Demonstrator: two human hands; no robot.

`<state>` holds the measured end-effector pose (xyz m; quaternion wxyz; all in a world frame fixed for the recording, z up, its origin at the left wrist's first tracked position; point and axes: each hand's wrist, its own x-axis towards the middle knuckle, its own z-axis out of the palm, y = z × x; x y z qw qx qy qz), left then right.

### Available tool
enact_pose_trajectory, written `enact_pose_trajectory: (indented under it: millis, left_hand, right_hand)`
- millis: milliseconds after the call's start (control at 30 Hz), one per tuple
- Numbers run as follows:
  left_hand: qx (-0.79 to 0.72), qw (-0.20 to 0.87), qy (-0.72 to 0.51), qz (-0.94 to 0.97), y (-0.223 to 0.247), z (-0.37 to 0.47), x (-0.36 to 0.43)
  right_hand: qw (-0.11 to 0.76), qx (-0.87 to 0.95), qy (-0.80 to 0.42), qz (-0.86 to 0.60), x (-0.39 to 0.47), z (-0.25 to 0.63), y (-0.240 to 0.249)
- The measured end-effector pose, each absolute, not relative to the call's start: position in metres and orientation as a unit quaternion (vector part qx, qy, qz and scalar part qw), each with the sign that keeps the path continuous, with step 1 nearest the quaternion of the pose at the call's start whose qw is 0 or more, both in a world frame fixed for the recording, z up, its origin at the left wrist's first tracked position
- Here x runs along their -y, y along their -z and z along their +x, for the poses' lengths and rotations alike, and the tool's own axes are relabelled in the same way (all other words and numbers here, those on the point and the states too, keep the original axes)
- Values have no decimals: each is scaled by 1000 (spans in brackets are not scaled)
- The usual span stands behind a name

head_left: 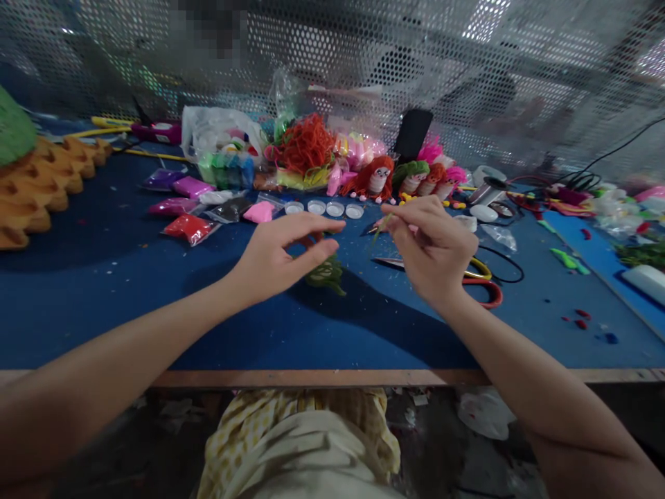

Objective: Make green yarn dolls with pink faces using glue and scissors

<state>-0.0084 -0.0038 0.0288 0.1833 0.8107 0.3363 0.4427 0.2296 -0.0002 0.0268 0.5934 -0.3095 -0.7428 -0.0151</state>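
Observation:
My left hand (283, 255) hovers over the table with thumb and forefinger apart, holding nothing that I can see. Just below its fingertips lies a small green patterned piece (326, 274), partly covered by the hand. My right hand (433, 246) is closed in a pinch, with a thin green strand (375, 235) hanging from its fingertips. Under that hand rest scissors (484, 292) with red and yellow handles, blades pointing left; the wrist hides part of them.
Bags of coloured clay (190, 229) lie to the left beside an orange egg tray (46, 184). Small white lids (335, 209) form a row behind my hands. Farther back are red yarn (307, 144), yarn-haired dolls (379, 179) and a black phone-like object (413, 134). A perforated metal screen (312, 41) bounds the table.

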Motion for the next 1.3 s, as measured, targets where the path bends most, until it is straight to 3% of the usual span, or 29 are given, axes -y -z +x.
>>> enact_pose_trajectory:
  millis: [100,267,400,500,600,867,1300]
  left_hand:
    - [-327,336,-435,768,-33,3,21]
    - [-373,452,-376,718,-39,9,31]
    - [-340,478,-412,697,-32,7,26]
    - [-327,527,-451,642,-23,7,21]
    - [-334,563,-461,599,-18,8,20]
    - [-392,525,-477,586,-23,9,24]
    - [-357,576,-433,594,-27,12,28]
  right_hand:
    - [587,752,20,-298,14,221,-30]
    - [599,724,-44,-338,23,216,-30]
    - [590,668,-238,-385,20,218,-33]
    - [525,616,-439,-391,17,217,-35]
    - [486,561,-540,-396,16,215,-34]
    - [428,590,-580,-364,23,213,-32]
    - [355,654,-561,-363,25,216,-34]
